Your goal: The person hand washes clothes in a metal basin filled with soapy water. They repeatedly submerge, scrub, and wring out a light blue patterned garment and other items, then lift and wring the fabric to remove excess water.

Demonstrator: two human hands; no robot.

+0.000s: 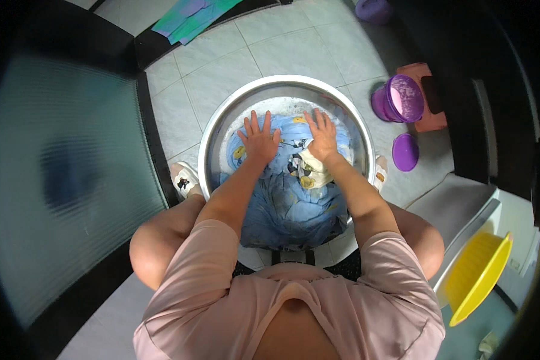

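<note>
A wide round metal basin (212, 121) stands on the floor between my legs, with foamy water along its far side. Wet light-blue cloth (292, 193) with a yellow print fills much of it and hangs over the near rim. My left hand (259, 140) lies on the blue cloth with its fingers spread. My right hand (321, 135) rests palm down with its fingers apart, on the blue cloth and at the edge of a cream printed cloth (315, 172). Neither hand grips the fabric.
At the right stand a purple bucket (380, 103), a round purple lid or dish (405, 152) and a yellow plastic basket (477, 274). A ribbed glass panel (85, 180) is at the left. Green and purple cloth (193, 20) lies at the top.
</note>
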